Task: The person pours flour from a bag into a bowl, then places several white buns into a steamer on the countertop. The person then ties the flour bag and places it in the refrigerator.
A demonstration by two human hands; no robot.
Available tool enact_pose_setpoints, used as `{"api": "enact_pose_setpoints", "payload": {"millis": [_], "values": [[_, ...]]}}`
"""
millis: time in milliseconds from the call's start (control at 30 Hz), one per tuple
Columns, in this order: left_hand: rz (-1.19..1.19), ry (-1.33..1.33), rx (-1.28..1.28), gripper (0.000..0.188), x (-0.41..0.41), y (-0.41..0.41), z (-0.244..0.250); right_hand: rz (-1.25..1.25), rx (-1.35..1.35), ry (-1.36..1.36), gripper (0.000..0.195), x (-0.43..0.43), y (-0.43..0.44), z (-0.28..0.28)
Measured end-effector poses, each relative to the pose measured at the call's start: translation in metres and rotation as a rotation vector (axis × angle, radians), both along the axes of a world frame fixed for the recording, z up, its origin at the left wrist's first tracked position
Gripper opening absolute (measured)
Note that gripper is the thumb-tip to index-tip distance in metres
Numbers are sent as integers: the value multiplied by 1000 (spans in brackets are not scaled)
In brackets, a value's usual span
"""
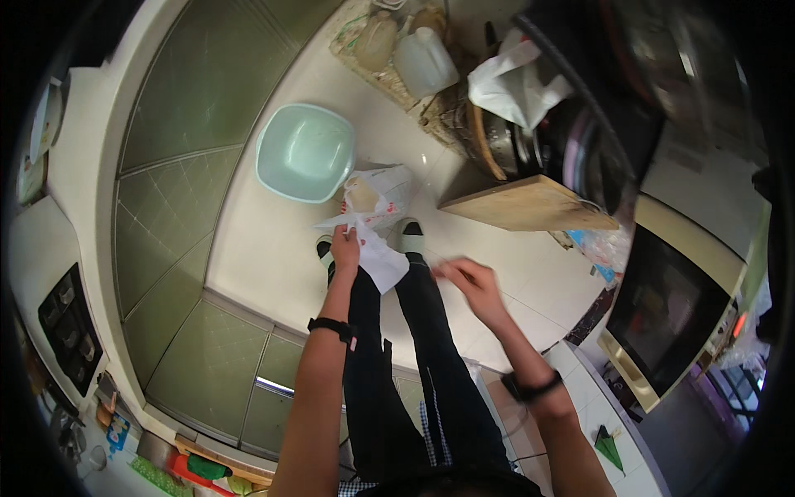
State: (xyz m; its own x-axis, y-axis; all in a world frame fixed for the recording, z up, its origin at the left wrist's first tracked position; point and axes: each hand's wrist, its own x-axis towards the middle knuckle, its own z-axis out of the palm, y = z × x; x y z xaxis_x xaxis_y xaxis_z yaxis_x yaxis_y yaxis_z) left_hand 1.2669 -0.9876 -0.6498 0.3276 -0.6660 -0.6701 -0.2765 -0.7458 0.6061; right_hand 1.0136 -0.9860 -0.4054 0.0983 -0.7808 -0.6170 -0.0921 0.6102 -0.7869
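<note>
My left hand point(345, 248) pinches the rim of a white plastic sack point(397, 183) with red printing, which rests on the floor in front of my feet. A loose white flap point(380, 264) of it hangs towards my shins. Through its mouth a pale beige content point(362, 196) shows, too indistinct to name. My right hand point(475, 286) is lifted to the right of my legs, apart from the sack. Its fingers are curled and blurred, and whether they hold anything is unclear. Just beyond the sack, slightly left, stands a light green plastic basin point(304, 152).
Green cabinet doors point(186, 205) run along the left. At the right are a wooden board point(534, 202), stacked pans point(503, 146) and a microwave oven point(674, 304). Translucent plastic jugs point(425, 62) stand at the back on a stone slab point(351, 53).
</note>
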Motion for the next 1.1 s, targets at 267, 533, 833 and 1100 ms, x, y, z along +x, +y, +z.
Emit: {"api": "enact_pose_setpoints", "payload": {"millis": [267,533,833,1100], "values": [[-14,10,-150,12,-5,16,23,118,622,53,80,136,-19,-263],[-196,52,-244,6,17,21,44,-350,543,-61,32,199,-6,-328],[369,362,9,19,82,86,-5,-283,301,292,33,151,13,-300],[572,561,372,23,50,102,-62,-390,631,171,42,79,-14,-155]]}}
